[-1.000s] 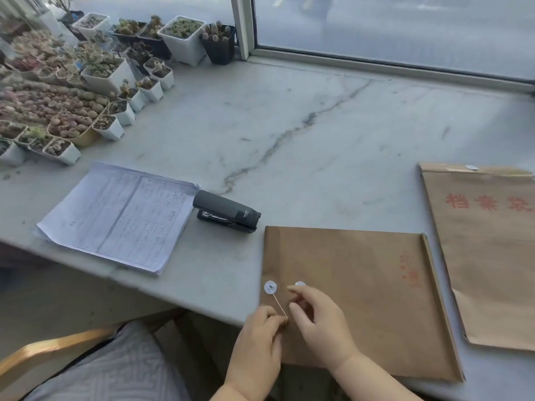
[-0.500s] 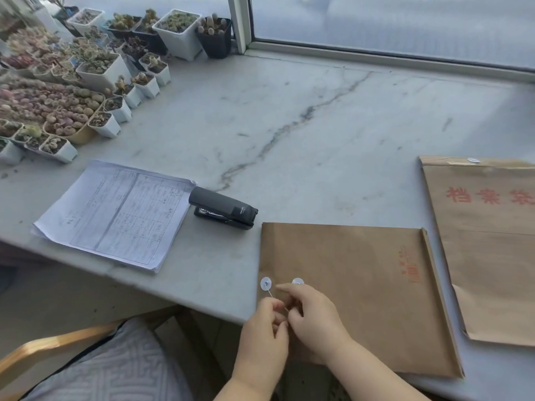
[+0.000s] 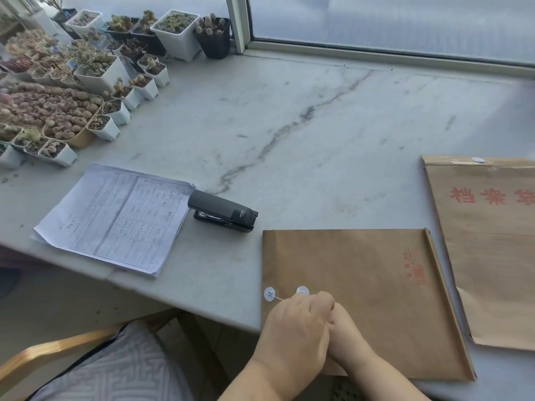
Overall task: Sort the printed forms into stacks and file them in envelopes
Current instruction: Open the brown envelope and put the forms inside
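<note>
Two hands meet at the near-left corner of the brown envelope point(image 3: 362, 290), which lies flat on the table point(image 3: 318, 125) with its near edge overhanging the table's front. The left hand point(image 3: 292, 340) is curled over the thin white string point(image 3: 278, 298) that runs from the outer of the two closure discs point(image 3: 269, 294); it appears to pinch that string, though its fingertips are hidden. The right hand point(image 3: 347, 337) sits tucked against it, and I cannot tell whether it holds anything. The envelope is light, stiff kraft paper, easily creased; best taken by an edge or pressed flat while the string is worked. The string is fine and slippery, needing a fingertip pinch.

The stack of printed forms point(image 3: 115, 218) lies well to the left, a black stapler point(image 3: 223, 211) just beside it. A second envelope point(image 3: 492, 241) lies to the right. The table is smooth veined marble under a window, with potted succulents point(image 3: 86, 73) crowding its far-left corner.
</note>
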### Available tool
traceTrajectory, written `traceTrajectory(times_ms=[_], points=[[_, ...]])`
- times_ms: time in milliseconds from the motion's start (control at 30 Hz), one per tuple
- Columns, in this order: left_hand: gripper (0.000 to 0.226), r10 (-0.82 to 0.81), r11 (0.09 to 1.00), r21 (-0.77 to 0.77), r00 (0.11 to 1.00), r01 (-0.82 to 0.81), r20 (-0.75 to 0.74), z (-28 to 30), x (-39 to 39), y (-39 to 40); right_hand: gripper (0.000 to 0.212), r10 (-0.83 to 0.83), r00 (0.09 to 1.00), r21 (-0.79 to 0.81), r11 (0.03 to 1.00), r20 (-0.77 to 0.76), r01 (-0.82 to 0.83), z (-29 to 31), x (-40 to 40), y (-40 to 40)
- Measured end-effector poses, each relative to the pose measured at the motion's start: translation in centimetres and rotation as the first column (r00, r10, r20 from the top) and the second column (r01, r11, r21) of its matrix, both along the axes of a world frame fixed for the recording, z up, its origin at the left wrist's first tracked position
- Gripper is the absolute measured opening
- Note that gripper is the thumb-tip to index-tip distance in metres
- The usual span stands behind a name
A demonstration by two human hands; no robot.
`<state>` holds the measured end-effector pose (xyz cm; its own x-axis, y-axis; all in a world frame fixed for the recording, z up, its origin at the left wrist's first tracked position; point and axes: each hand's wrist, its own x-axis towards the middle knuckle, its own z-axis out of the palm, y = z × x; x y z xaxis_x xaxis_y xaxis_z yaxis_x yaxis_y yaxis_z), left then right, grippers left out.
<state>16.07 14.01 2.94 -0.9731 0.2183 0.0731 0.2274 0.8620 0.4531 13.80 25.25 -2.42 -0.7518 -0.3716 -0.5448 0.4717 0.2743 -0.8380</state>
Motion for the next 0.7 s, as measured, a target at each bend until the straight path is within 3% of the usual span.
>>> traceTrajectory(times_ms=[67,100,167,200,233,367,467,600,700], points=[[0.015,0.240,0.950,0.205,0.971,-0.237,0.010,-1.2,-0.1,-1.1,0.032,-0.213,0.977,-0.023,0.977,0.010,0.214,-0.2,-0.6,0.1],[0.020,0.421,0.857,0.277,0.901,-0.434,0.108,-1.7,-0.2,-1.9,0.032,-0.319,0.947,-0.030,0.947,0.036,0.320,-0.4,-0.9,0.2],[0.041,0.601,0.595,0.276,0.646,-0.755,0.470,-2.9,-0.6,-3.6,0.035,-0.452,0.885,-0.026,0.889,0.116,0.457,-1.0,-1.6,0.8],[0.050,0.594,0.503,0.216,0.516,-0.837,0.617,-3.4,-0.9,-4.2,0.036,-0.482,0.861,-0.032,0.870,0.162,0.493,-1.3,-2.0,1.0],[0.056,0.579,0.473,0.163,0.445,-0.866,0.683,-3.9,-1.2,-4.5,0.036,-0.494,0.846,-0.042,0.858,0.202,0.512,-1.5,-2.2,1.1],[0.041,0.511,0.496,0.114,0.395,-0.861,0.763,-5.0,-3.1,-4.7,0.036,-0.498,0.810,-0.070,0.838,0.310,0.542,-1.6,-2.7,1.4],[0.023,0.318,0.383,0.236,0.367,-0.893,0.874,-5.1,-3.7,-4.6,0.033,-0.491,0.757,-0.133,0.795,0.432,0.592,-1.1,-3.1,1.9],[0.043,0.105,0.334,0.344,0.398,-0.877,0.912,-3.9,-2.5,-3.9,0.030,-0.413,0.735,-0.207,0.780,0.538,0.590,0.4,-4.2,2.6],[0.048,0.049,0.348,0.380,0.422,-0.857,0.905,-2.9,-2.2,-4.0,0.032,-0.335,0.830,-0.170,0.879,0.446,0.446,1.8,-5.4,2.8]])
